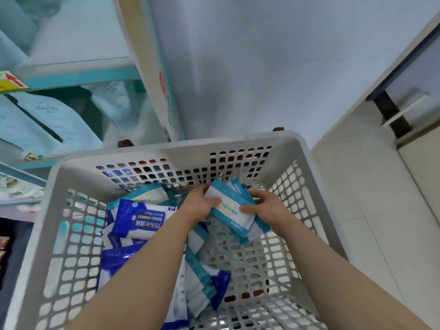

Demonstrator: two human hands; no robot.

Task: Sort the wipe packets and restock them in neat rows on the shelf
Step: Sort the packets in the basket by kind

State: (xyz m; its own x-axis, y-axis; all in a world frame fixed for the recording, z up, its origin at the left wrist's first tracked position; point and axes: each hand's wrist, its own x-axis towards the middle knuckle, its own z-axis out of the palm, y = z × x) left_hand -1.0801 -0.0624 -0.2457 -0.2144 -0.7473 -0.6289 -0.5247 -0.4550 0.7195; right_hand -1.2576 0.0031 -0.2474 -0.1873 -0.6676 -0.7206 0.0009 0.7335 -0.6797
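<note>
Shop aisle over a pale grey floor [262,67], with a teal-edged shelf [78,77] at the left carrying pale blue soft packs [57,115], and a cream cabinet [357,163] at the right. Below, seen from above, a white perforated plastic basket [307,148]. Toward its far right corner, a small tilted stack of teal-and-white wipe packets [232,206], gripped at both ends. Left hand [200,206] at the stack's left end, thumb laid on the top face, fingers curled round the far edge. Right hand [269,208] at the right end, thumb pressed on the top face, other fingers wrapped round the far side and mostly hidden beneath. Both bare forearms reaching in over the basket's near edge. Against the basket's left wall, a dark blue-and-white alcohol wipe packet [140,222] lying face up, print upside down to the camera. More blue and teal packets [202,287] heaped loosely from the left wall toward the near edge, partly hidden under the left forearm.
</note>
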